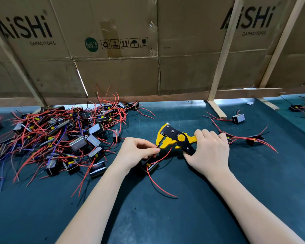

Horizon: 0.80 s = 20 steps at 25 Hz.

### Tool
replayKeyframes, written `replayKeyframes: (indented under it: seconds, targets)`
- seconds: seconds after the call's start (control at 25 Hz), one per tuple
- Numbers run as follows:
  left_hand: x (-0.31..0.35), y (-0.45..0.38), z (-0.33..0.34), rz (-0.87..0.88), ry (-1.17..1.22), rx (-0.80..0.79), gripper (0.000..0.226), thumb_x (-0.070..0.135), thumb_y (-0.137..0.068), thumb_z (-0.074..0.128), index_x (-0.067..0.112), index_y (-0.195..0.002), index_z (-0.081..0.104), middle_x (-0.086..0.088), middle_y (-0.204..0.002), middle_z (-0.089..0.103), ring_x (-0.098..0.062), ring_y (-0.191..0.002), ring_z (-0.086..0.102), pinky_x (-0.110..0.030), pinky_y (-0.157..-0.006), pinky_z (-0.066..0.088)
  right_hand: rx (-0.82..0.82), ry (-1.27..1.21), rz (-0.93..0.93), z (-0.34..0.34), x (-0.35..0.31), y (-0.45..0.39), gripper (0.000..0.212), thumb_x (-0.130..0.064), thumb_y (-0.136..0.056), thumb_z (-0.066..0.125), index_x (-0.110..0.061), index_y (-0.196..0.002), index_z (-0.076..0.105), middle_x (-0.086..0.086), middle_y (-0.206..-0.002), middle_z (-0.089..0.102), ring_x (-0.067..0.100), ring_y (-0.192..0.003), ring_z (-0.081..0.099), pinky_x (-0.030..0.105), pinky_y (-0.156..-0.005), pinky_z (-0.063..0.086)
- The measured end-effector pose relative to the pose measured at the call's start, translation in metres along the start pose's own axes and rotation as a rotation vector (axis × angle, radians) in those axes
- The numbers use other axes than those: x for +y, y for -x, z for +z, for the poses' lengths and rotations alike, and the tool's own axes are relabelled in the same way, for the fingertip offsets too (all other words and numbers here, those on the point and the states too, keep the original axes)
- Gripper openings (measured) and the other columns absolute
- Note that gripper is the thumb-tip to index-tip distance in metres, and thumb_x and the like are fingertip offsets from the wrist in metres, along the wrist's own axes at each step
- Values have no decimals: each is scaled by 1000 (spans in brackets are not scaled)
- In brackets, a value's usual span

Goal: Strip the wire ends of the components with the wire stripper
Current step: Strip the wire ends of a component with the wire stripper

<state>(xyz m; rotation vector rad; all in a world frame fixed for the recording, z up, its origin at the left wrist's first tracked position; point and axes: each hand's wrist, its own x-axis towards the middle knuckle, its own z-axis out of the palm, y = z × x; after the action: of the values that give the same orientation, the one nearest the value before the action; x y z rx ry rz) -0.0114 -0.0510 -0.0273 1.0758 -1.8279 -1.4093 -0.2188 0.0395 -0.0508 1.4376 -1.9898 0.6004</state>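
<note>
Plastic yellow-and-black wire stripper [176, 139] sits clamped in my right hand [210, 150] above the dark mat [165, 217]. My left hand [137, 152] pinches a thin wire end at its jaws, the boxy component [150, 166] beneath; a tangled red-wired pile [60, 136] lies left.

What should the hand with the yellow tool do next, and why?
Probably squeeze the handles. The right hand grips the yellow wire stripper, and the left hand pinches a wire end right at the tool's mouth, with the component lying below on the mat. I cannot tell whether the wire is fully seated, so a small nudge inward may come first.
</note>
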Motion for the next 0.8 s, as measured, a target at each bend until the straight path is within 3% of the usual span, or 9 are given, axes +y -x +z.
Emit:
replayKeyframes:
  seconds: [0.2,0.36,0.8]
  targets:
    - [1,0,1,-13,-2,15,15,9,-75,82,20,-66,77,-3,-64,72,-3,-58,62,-12,-56,48,39,4,-29,-2,1,-1,44,-43,-56,81,-11,-66,52,3,-58,51,28,-53,50,35,-62,34]
    - [1,0,-4,-20,-7,-36,7,9,-77,81,15,-74,79,-4,-69,74,-5,-61,64,-13,-59,49,33,1,-20,-2,-1,-1,43,-41,-53,83,-12,-62,52,2,-55,51,28,-49,50,33,-61,31]
    - [0,-2,-5,21,-44,-69,7,8,-79,78,11,-73,79,-6,-72,74,-3,-57,56,-14,-59,48,34,3,-20,-2,-1,-1,43,-43,-55,81,-13,-64,52,2,-57,51,28,-51,50,34,-62,31]
